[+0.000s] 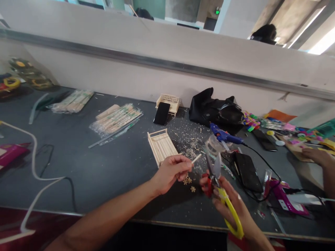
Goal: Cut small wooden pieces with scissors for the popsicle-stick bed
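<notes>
Between the thumb and fingers of my left hand (172, 172) is a short thin wooden stick (196, 159), its free end pointing up and right. My right hand (230, 198) grips a pair of scissors (216, 170) with a yellow handle and a red part; their blades point up and stand apart, a little right of the stick. Behind my left hand lies a small slatted frame (162, 144) made of wooden sticks, its near end partly hidden by the hand. Several tiny flower-shaped wooden pieces (193, 189) lie on the table between my hands.
Wood scraps (192, 143) litter the dark table (104, 184). A blue glue gun (226, 134) rests beyond the scissors, its cord running past a phone (248, 172) and a purple power strip (289, 198). Bagged sticks (119, 118) lie left. Another person's hand (318, 157) is at right.
</notes>
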Action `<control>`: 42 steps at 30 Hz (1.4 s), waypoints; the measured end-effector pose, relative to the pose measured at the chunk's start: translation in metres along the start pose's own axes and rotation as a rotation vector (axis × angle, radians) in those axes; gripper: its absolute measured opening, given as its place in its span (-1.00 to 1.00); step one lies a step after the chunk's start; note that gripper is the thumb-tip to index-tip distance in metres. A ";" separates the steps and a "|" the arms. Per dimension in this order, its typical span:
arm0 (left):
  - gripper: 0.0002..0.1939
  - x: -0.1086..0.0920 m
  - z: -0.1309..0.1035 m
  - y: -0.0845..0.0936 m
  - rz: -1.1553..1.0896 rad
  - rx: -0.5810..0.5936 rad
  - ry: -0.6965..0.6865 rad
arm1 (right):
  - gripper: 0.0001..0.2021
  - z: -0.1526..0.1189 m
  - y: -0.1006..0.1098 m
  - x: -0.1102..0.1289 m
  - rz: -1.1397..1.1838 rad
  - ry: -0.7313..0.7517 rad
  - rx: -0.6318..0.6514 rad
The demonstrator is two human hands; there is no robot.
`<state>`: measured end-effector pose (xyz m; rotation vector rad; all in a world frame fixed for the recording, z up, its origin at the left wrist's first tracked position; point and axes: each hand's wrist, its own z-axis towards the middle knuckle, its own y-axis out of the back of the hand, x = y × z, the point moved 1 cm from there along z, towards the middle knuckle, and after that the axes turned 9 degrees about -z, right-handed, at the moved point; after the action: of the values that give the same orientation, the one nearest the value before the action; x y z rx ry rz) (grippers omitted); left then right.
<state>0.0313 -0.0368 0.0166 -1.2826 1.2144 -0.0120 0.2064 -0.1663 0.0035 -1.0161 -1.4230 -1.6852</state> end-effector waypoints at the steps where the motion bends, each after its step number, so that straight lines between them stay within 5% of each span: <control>1: -0.75 0.000 0.000 0.000 -0.008 0.001 0.007 | -0.59 0.000 -0.003 0.003 -0.022 0.016 -0.012; 8: -0.73 0.001 -0.001 0.000 -0.008 0.020 0.025 | -0.69 0.008 -0.009 0.009 -0.308 0.030 -0.152; 20: -0.70 0.007 0.001 0.004 0.094 0.026 -0.018 | -0.76 0.015 -0.021 0.020 -0.592 0.208 -0.140; 34: -0.60 0.012 0.000 0.008 0.208 0.090 -0.021 | -0.75 0.015 -0.024 0.016 -0.635 0.246 -0.085; 42: -0.75 0.011 -0.007 0.005 0.662 0.095 -0.290 | -0.62 0.009 -0.027 0.008 -0.657 0.230 -0.097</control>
<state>0.0282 -0.0468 0.0066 -0.7221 1.3117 0.5699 0.1804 -0.1539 -0.0007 -0.3843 -1.6308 -2.2640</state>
